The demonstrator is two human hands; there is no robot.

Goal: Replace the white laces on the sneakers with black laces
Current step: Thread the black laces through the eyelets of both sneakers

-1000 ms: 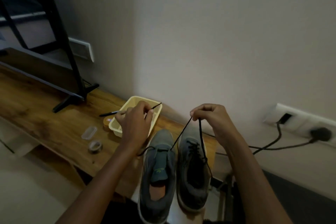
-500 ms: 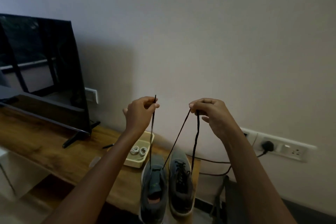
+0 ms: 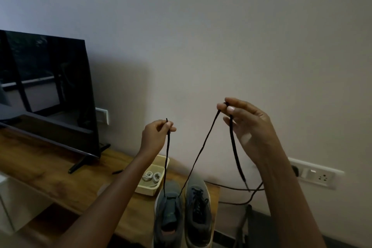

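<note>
Fingertips [image 3: 170,128] of the left hand [image 3: 157,137] pinch one end of the black lace [image 3: 203,147], its stiff tip poking up just above the grip, and the other fingers curl into the palm. The right hand [image 3: 249,129], held higher, pinches the other run between thumb and forefinger. Its remaining fingers are loosely spread and a long tail hangs past the palm. Both runs drop to the toe end of the unlaced sneaker [image 3: 168,219], where the lace seems to pass through the lowest eyelets (the light is too dim to say which pair).

This looks like the evening-up step. The right side carries much more spare, so the lace should slide through toward the left until both tips meet at one height. Keeping the strands lightly taut and the bar across the toe untwisted would help.

The lace is a thin, limp, matte cord. The sneaker has a grey fabric upper and a pale sole, and its tongue lies exposed. The laced sneaker [image 3: 198,213] stands just beside it, already criss-crossed in black. Behind them the white laces [image 3: 151,176] lie coiled in a shallow pale tray [image 3: 148,191] on a wooden table [image 3: 40,163] with warm grain.
</note>
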